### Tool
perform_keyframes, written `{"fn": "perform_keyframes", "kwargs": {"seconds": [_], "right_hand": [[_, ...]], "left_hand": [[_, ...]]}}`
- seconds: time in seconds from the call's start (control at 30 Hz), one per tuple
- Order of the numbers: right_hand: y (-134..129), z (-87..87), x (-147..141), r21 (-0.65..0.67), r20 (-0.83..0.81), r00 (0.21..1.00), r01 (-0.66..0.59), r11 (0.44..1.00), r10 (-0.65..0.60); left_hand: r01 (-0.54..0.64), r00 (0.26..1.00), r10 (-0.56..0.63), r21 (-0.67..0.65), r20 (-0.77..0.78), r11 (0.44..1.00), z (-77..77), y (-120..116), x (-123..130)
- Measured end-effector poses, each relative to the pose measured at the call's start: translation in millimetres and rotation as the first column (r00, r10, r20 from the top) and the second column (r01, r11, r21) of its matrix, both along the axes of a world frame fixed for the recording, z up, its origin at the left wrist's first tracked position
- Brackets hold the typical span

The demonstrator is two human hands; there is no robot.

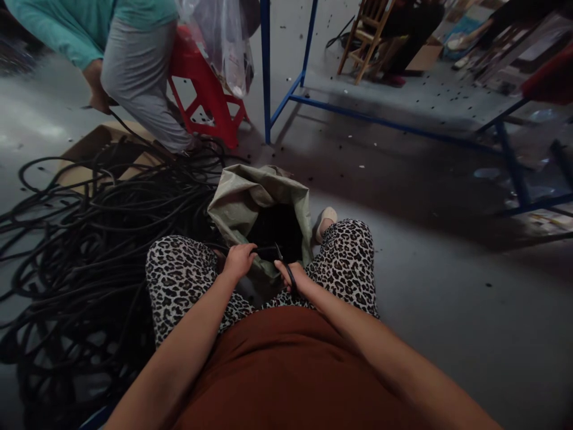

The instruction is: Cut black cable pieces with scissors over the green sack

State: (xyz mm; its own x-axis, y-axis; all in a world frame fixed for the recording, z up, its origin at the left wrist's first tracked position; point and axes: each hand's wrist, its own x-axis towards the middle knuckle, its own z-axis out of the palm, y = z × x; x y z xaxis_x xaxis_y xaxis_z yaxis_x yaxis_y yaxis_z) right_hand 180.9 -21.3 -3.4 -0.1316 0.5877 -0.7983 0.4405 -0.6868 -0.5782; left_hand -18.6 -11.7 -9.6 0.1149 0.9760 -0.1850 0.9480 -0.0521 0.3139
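Left hand: the left hand point(239, 260) sits over the person's lap, fingers curled round a black cable point(264, 249); the cable runs from the fist toward 3 o'clock, to the other hand.
Right hand: the right hand point(295, 278) is closed round the handles of black scissors point(284, 266); the blades point toward 11 o'clock and meet the cable just beside the left fist. Whether the blades are apart or shut, cannot tell, too dark.
Cable: held between both hands, above the mouth of the sack.
Sack: an olive sack point(250, 200) stands open between the knees, at 12 o'clock from the hands; inside is dark, contents not readable.
Cable pile: a big loose tangle of black cable point(89, 239) lies on the floor at 9 o'clock, touching the left knee.
Box: a flat cardboard box point(96, 143) lies under the far edge of the tangle, at 10 o'clock.
Co-worker: another person point(129, 65) in a teal top and grey trousers bends at 11 o'clock, one hand low near the pile.
Stool: a red plastic stool point(201, 83) stands just behind that person.
Frame: a blue metal frame point(268, 89) rises at 12 o'clock, well apart from the hands.
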Motion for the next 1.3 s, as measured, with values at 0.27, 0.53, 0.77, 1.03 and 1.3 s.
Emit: {"fn": "perform_keyframes", "kwargs": {"seconds": [0.27, 0.53, 0.77, 1.03, 1.3], "right_hand": [[-1, 5.6, 2, 0.0, 0.026, 1.0, -0.01, 1.0, 0.01], [1, 8.3, -3, -0.104, -0.082, 0.995, 0.043, 0.994, -0.052], [-1, -5.8, -3, -0.074, -0.088, 0.995, -0.044, 0.996, 0.038], [0, -5.6, -2, -0.062, -0.079, 0.995, -0.061, 0.996, 0.056], [1, -3.9, -2, -0.066, -0.048, 0.997, -0.062, 0.996, 0.059]], "left_hand": [[-0.007, 1.0, 0.007, 0.019, -0.025, 1.0, 0.9, -1, 0], [-0.069, 0.998, 0.069, 0.093, 0.003, 0.993, 7.3, 2, 0], [-0.077, 0.997, 0.073, 0.103, 0.039, 0.992, 8.1, 1, 2], [-0.025, 0.999, 0.021, 0.08, 0.042, 0.996, 4.2, 0, 4], [-0.002, 0.999, -0.001, 0.066, 0.049, 0.998, 4.8, -2, 7]]}}
